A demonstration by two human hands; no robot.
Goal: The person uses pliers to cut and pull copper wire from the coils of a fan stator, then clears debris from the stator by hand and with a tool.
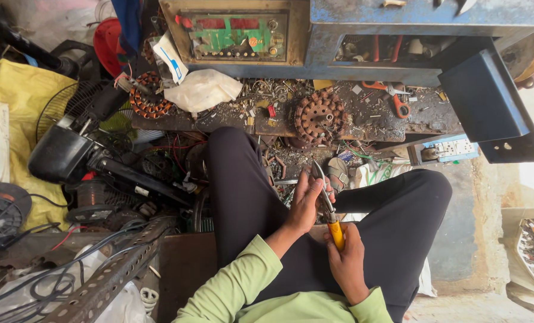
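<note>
Seated worker, R hand (pixel 346 262) gripping yellow-handled pliers (pixel 329 206), L hand (pixel 305 200) closed round pliers' metal tip, rusty motor stator (pixel 319 116) on cluttered table (pixel 422 116) ahead

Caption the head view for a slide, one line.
Seated person's right hand grips yellow-handled pliers while the left hand steadies the tip, before a cluttered workbench.

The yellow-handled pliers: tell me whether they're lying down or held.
Held. The pliers are off the floor: the right hand grips the yellow handle, and the left hand touches the metal jaws.
</note>
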